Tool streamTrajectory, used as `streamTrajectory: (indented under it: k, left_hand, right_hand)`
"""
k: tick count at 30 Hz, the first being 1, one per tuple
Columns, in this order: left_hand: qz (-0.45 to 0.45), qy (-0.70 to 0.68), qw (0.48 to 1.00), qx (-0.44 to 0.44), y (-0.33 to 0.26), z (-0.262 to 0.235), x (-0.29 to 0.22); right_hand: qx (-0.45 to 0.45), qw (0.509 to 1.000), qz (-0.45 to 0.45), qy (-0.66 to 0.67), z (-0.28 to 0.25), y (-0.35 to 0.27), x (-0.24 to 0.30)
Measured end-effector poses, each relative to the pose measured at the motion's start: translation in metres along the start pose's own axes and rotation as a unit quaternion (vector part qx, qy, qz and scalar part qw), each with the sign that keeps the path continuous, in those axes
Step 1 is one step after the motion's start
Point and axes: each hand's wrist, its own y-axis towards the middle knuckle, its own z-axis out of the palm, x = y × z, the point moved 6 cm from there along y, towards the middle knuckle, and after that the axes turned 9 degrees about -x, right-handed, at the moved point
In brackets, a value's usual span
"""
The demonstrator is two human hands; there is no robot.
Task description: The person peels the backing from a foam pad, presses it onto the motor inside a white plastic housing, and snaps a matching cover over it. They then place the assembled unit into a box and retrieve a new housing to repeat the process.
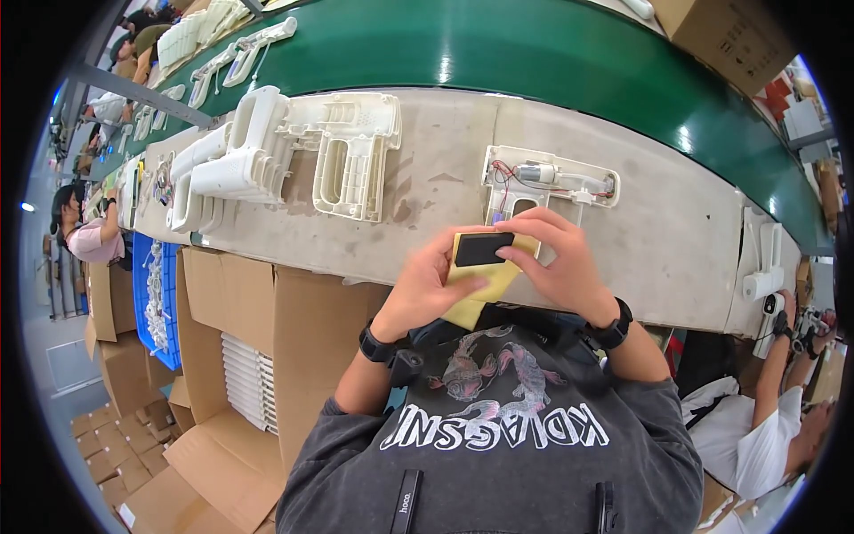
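Observation:
My left hand (422, 283) is closed on a yellow sheet (464, 314), which looks like backing paper, held up over the near edge of the bench. A black rectangular pad (477, 250) lies on the upper part of the sheet. With thumb and fingers at the pad's right end, my right hand (562, 267) pinches the pad and the sheet's edge. Just beyond my hands rests an open white plastic housing half (600, 182). A small silver motor (536, 173) and red and dark wires sit inside it; my hands partly hide its lower end.
Stacked white housing halves (258, 151) stand left on the bench (445, 125). Behind runs a green conveyor belt (551, 53). Open cardboard boxes (236, 294) and a blue crate (142, 294) are lower left. A co-worker (747, 427) handles a white device at right; another person (89, 222) is far left.

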Motion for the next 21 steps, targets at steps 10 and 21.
streamTrajectory:
  k: [10, 21]
  left_hand:
    - [-0.027, 0.041, 0.997, -0.057, 0.003, -0.002, 0.009]
    - [0.005, 0.283, 0.957, 0.064, -0.006, -0.006, -0.001]
  right_hand:
    - [-0.026, 0.996, -0.050, -0.073, 0.004, -0.004, 0.006]
    - [0.177, 0.904, 0.252, 0.297, 0.006, -0.010, -0.044]
